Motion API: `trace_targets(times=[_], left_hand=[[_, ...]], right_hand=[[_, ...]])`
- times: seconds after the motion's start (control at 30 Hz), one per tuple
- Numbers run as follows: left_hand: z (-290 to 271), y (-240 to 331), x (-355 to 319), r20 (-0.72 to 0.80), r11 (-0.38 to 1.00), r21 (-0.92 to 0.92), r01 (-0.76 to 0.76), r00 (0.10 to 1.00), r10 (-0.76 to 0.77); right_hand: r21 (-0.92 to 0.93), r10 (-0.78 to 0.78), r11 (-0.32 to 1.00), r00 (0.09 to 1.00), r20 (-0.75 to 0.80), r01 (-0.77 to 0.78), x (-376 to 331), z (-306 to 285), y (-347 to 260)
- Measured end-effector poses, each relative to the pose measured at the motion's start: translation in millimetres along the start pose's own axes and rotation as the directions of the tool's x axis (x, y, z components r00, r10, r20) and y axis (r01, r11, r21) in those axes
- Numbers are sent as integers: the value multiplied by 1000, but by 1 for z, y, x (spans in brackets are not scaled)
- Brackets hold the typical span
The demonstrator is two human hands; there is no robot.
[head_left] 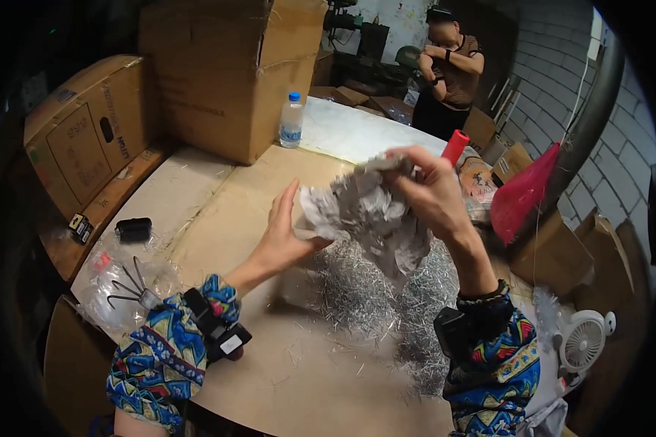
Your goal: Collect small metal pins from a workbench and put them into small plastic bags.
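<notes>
Between the hands: a crumpled grey paper wad (372,218) held up above the bench (219,218), hanging lower on the right side.
Bench: a cardboard-covered top running under both forearms and away from the hands toward a far corner.
Cardboard boxes: one large carton (226,73) beyond the left hand at the bench's far edge, another (87,131) further out to the left.
Person: a co-worker in a striped top (452,73) stands well beyond the right hand, arms raised, apart from the work.
Metal heap: a mound of fine silvery slivers (364,291) lies directly below the wad, between the two wrists.
Red plastic sheet: a red bag-like piece (521,197) hangs out to the right of the right hand.
Paper wad: long axis slants from upper right, at the right hand, down toward the heap; the right hand is the nearer one and carries it.
Fan: a small white fan (583,339) sits outside the right forearm.
Right hand (434,193): fingers closed, pinching the wad's top.
Left hand (284,233): fingers straight and spread, palm laid flat against the wad's left side, not clenched.
Bottle: a clear water bottle (291,120) stands beyond the left hand.
Black cylinder: a small dark object (133,229) lies left of the left hand.
</notes>
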State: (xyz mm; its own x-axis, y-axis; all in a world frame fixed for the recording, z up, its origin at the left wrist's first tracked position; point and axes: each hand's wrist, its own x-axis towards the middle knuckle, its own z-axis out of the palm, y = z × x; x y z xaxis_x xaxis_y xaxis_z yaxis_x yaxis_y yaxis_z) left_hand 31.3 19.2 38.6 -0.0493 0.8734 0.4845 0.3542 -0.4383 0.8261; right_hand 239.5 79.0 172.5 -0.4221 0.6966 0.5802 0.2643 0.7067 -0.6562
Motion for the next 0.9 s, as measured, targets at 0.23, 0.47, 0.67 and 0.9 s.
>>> trace_targets(times=[0.23, 0.47, 0.67, 0.9], left_hand=[[-16, 37, 12, 417, 678, -610, 410, 894, -165], [-32, 4, -16, 291, 956, 99, 277, 910, -294], [-27, 10, -2, 176, 888, -333, 317, 946, -272], [-41, 56, -20, 463, 735, -593, 330, 886, -25]], right_hand=[[-516, -566, 740, 814, -131, 431, -18, 21, -37], [-671, -631, 393, 715, 301, 629, -45, 18, -15], [-690, -688, 474, 719, 98, 547, -51, 6, -44], [26, -269, 960, 942, -200, 280, -54, 102, -50]])
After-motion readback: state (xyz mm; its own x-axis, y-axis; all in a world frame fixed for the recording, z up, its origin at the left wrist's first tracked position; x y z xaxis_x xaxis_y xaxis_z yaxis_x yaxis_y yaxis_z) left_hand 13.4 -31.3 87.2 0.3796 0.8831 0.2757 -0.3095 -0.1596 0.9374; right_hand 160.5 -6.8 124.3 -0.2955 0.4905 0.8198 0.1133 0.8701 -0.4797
